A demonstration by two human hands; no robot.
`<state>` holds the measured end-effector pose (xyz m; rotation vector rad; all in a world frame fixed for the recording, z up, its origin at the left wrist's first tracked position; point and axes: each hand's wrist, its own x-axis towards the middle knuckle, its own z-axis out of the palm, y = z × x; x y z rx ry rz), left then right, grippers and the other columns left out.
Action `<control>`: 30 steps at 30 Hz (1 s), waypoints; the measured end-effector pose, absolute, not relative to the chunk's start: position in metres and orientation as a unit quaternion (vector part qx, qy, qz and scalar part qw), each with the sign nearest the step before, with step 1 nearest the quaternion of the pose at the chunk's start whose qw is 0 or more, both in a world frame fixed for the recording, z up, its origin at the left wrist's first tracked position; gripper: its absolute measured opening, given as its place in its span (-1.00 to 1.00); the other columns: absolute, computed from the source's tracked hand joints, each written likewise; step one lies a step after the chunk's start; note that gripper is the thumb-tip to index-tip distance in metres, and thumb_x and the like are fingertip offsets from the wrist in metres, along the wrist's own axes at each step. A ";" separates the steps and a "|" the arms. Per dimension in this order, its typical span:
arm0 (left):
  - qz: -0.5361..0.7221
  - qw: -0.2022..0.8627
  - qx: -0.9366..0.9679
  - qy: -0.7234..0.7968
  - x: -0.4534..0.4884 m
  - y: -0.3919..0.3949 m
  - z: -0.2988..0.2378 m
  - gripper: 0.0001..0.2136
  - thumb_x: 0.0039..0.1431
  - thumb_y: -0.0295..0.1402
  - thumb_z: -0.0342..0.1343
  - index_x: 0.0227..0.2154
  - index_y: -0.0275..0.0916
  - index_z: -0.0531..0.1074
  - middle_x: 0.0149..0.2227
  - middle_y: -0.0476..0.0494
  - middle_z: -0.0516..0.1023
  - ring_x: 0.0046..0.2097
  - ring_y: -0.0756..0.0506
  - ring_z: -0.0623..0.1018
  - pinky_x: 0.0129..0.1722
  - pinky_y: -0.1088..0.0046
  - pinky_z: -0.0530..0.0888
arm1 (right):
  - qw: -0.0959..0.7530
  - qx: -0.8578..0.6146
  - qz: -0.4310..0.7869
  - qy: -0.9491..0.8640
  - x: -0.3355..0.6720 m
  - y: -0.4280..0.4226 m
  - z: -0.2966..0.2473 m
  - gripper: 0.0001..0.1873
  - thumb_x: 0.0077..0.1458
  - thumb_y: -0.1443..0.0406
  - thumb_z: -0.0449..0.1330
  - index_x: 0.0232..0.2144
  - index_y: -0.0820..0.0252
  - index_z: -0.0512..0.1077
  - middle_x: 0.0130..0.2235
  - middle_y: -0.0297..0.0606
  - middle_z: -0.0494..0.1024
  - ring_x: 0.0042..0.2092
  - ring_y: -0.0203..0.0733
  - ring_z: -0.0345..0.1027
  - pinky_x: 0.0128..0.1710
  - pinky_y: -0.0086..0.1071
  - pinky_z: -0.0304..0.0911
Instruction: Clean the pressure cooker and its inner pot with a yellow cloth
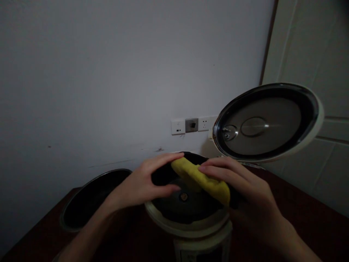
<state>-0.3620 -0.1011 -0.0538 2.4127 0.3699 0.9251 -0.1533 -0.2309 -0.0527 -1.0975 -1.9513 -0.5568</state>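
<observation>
A rice cooker point(188, 227) with its lid point(280, 116) raised stands in front of me. Its dark inside shows a small round centre piece point(183, 197). Over the opening, my right hand point(245, 185) grips a folded yellow cloth point(203, 178), fingers on top and thumb hidden. My left hand point(148, 180) reaches over the cooker's left side with thumb and fingers apart. Its fingertips meet the cloth's far left end, while the thumb points into the cooker.
A black pot point(92, 198) sits left of the cooker on the dark red table point(275, 189). Behind is a pale wall with a socket point(178, 127) and a grey switch plate point(191, 125). A door point(313, 47) stands at the right, behind the lid.
</observation>
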 end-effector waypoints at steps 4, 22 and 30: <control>0.364 0.292 0.875 0.124 -0.337 -0.091 -0.052 -0.83 0.05 -0.31 0.15 -0.28 -0.21 0.51 -0.30 -0.04 0.58 -0.23 -0.08 0.53 -0.15 0.35 0.47 | 0.427 -0.435 -0.232 -0.758 -0.155 -0.224 -0.060 -0.63 0.07 0.46 0.07 -0.07 0.08 0.36 -0.16 -0.20 0.52 -0.14 -0.18 0.46 -0.23 -0.37 0.43; 0.339 -0.060 0.932 0.115 -0.232 0.037 -0.035 -0.80 0.06 -0.43 0.00 -0.21 -0.26 0.29 -0.22 -0.20 0.47 -0.22 -0.09 0.44 -0.25 0.40 0.34 | 0.231 -0.478 -0.267 -0.804 -0.150 -0.252 -0.082 -0.79 0.15 0.38 0.03 -0.28 0.18 0.47 -0.34 -0.26 0.58 -0.37 -0.22 0.47 -0.41 -0.41 0.42; 0.189 0.081 0.979 0.005 -0.207 0.031 -0.084 -0.73 -0.03 -0.40 0.11 -0.20 -0.29 0.46 -0.15 -0.23 0.46 -0.11 -0.14 0.45 -0.07 0.31 0.37 | 0.219 -0.459 -0.237 -0.828 -0.134 -0.258 -0.083 -0.89 0.14 0.30 0.13 -0.31 0.13 0.46 -0.32 -0.32 0.57 -0.35 -0.28 0.45 -0.39 -0.49 0.38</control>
